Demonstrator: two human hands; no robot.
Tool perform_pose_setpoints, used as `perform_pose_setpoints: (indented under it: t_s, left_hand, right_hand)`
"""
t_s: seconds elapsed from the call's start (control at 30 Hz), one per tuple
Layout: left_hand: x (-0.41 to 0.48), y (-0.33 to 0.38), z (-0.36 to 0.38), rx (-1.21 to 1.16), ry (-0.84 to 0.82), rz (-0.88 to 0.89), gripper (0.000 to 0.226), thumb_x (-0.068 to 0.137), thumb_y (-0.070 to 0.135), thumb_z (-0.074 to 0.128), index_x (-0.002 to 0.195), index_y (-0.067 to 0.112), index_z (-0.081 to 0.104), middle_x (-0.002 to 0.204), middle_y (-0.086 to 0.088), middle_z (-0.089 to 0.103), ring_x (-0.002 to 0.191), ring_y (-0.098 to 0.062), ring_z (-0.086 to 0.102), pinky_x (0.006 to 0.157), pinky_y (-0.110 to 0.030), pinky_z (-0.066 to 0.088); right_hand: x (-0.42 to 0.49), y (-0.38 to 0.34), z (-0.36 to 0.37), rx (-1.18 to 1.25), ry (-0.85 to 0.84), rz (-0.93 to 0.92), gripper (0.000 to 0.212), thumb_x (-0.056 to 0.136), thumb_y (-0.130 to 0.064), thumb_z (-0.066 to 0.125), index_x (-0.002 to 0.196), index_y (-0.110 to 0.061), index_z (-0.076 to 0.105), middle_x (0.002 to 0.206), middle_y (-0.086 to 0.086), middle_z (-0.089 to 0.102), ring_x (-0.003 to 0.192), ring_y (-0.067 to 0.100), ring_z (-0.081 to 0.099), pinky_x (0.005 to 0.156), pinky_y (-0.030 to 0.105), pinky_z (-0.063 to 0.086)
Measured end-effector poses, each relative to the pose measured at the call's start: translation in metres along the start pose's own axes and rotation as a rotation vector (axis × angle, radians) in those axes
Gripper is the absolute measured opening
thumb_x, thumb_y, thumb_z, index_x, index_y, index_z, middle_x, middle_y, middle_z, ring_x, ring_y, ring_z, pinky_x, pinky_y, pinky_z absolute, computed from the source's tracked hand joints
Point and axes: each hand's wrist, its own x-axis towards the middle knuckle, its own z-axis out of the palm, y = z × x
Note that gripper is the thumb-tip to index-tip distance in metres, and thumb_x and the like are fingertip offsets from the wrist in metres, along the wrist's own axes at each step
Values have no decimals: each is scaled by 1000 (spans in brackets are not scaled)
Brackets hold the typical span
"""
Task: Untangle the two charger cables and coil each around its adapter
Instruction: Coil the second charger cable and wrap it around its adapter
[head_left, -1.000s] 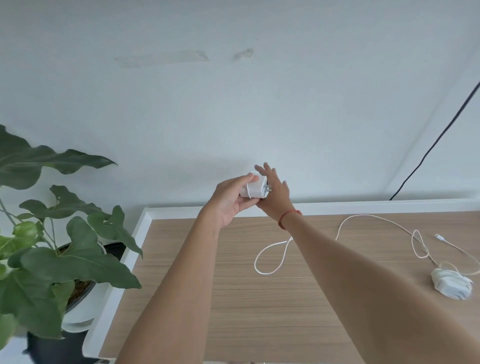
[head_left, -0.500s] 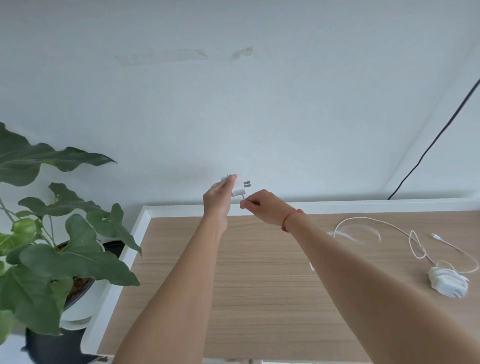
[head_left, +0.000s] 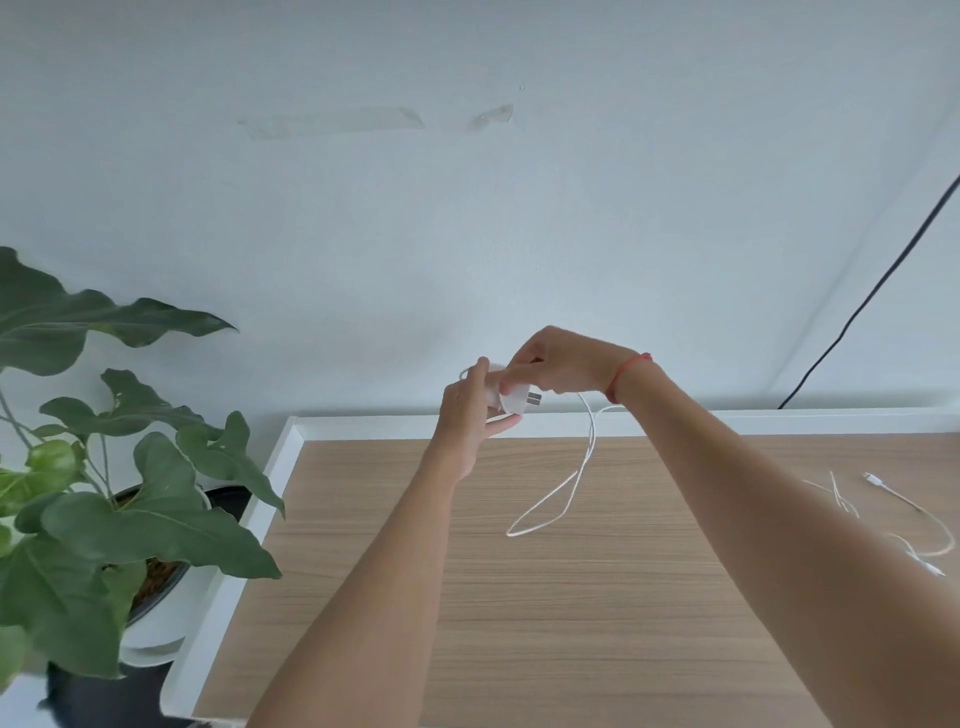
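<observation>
Your table (head_left: 597, 623) comes first — half a second ago the loose white cable was almost out of sight behind your right forearm, and now a long loop of cable (head_left: 563, 493) hangs down from your hands and brushes the wood toward the middle of the table. That reads as one more turn going around the block: slack drawn up, the rest swinging free. My judgement is you're midway through coiling this first charger, with plenty of cable still to take in.

Over at 3 o'clock, well apart from your hands, the second cable (head_left: 919, 514) lies sprawled near the table's right edge, its small connector end pointing toward 10 o'clock. Its adapter, plain to see a moment ago, is now hidden behind your right arm — so that one looks untouched.

Now the hands. Your right hand (head_left: 558, 366) has swung over the top — it was low and beside the block, now it sits at 12 o'clock above it, fingers pinched down, apparently closed on the cable where it meets the block. Your left hand (head_left: 467, 410) cups the adapter (head_left: 514, 399) from 9 o'clock, closed around it, thumb up along the far face. The adapter's prongs poke out toward 3 o'clock, and the cable drops away from just beyond them, toward 5 o'clock.
</observation>
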Motion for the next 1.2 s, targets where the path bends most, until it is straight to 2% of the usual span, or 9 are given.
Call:
perform_pose_setpoints:
  t_s: [0.1, 0.2, 0.37, 0.47, 0.67, 0.83, 1.0, 1.1, 1.2]
  left_hand:
    - [-3, 5, 2, -63, -82, -53, 46, 98, 37, 43, 112, 0, 66, 104, -16, 70, 97, -33, 67, 86, -42, 58]
    - [-6, 10, 6, 18, -161, -47, 36, 94, 29, 59, 111, -1, 68, 104, -17, 68, 94, -29, 69, 87, -40, 58]
    - [-9, 23, 13, 49, -238, -7, 23, 94, 23, 63, 104, 4, 70, 105, -14, 67, 92, -27, 68, 88, -37, 58]
    - [-4, 26, 17, -48, -202, 40, 21, 95, 29, 60, 103, 11, 70, 116, -9, 66, 106, -26, 66, 93, -35, 55]
    - [4, 11, 23, 111, 112, 88, 14, 87, 36, 69, 89, 25, 76, 79, 4, 51, 71, -15, 50, 55, -25, 44]
    - [7, -7, 11, 167, 179, 116, 15, 91, 30, 66, 98, 19, 73, 81, 0, 54, 54, -9, 43, 42, -17, 39]
    - [11, -26, -2, 309, 141, 176, 28, 93, 28, 63, 92, 3, 75, 68, -1, 64, 64, 1, 58, 63, -8, 45]
    - [11, -24, -1, 275, 85, 156, 28, 94, 28, 62, 88, 4, 75, 72, -4, 63, 64, 3, 57, 65, -7, 46]
    - [11, -18, 2, 250, 13, 131, 26, 95, 28, 60, 79, 14, 74, 67, 0, 58, 62, -4, 54, 73, -21, 49]
  right_hand:
    - [4, 4, -4, 134, 199, -61, 34, 91, -36, 63, 66, -12, 68, 42, -14, 40, 42, 4, 34, 46, 12, 26]
    - [11, 17, -1, 316, 352, -48, 41, 82, -42, 73, 64, -6, 65, 52, -6, 36, 49, 9, 31, 51, 19, 27]
    - [21, 35, 21, 893, 408, 84, 35, 82, -41, 72, 60, -19, 57, 56, -2, 50, 48, 13, 46, 50, 23, 36]
    - [29, 49, 49, 1127, 403, 230, 17, 89, -17, 58, 73, -14, 55, 63, 4, 46, 40, 7, 41, 40, 18, 31]
    - [27, 42, 100, 707, 394, 304, 42, 100, -36, 41, 67, -15, 55, 57, -1, 44, 44, 13, 35, 42, 21, 27]
    - [13, 42, 90, 366, 210, 205, 32, 93, -26, 48, 66, -20, 63, 55, -2, 38, 48, 17, 31, 48, 25, 26]
    - [3, 25, 49, 108, -3, 197, 25, 83, -23, 58, 60, -24, 65, 40, -11, 40, 47, 9, 32, 52, 22, 25]
    - [6, 22, 35, 80, -39, 167, 16, 77, -26, 63, 62, -20, 63, 54, -3, 31, 54, 17, 28, 53, 25, 25]
    - [8, 20, 30, 71, -27, 147, 26, 75, -25, 63, 53, -21, 51, 57, 0, 29, 56, 18, 26, 52, 27, 24]
